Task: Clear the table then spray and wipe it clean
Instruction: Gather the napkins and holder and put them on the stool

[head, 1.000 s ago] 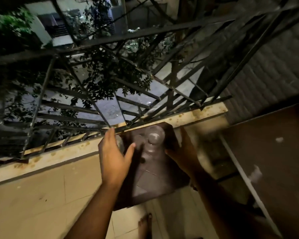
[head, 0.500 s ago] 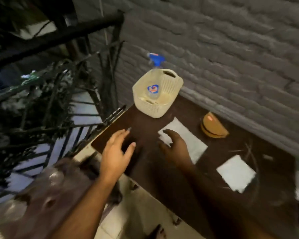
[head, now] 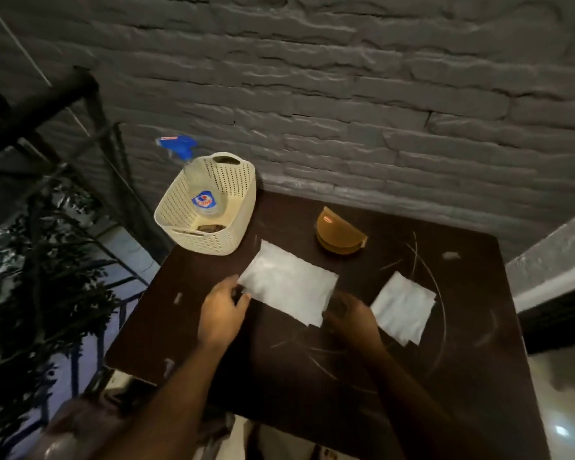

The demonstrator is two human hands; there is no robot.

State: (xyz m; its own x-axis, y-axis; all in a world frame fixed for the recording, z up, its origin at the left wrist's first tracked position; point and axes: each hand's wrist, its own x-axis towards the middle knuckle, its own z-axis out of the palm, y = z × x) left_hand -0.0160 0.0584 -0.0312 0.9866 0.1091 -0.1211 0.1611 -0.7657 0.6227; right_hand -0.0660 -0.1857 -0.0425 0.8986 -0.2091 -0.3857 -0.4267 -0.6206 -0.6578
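Large white napkin [head: 287, 287] on dark table [head: 362, 386], left hand [head: 221, 313] loosely open touching its near-left corner, right hand [head: 349, 318] curled empty at its near-right corner, smaller napkin [head: 402, 307] right of it, cream basket [head: 210, 207] with spray bottle [head: 198, 187] behind-left, brown holder [head: 339, 235] behind it.

Dark brown bench [head: 395, 393], scratched with pale arcs. At 11 o'clock, a cream perforated basket [head: 236, 224]; at 12, a folded tan holder [head: 341, 235]; centre, a large white napkin [head: 287, 282]; at 2, a smaller white napkin [head: 402, 307].
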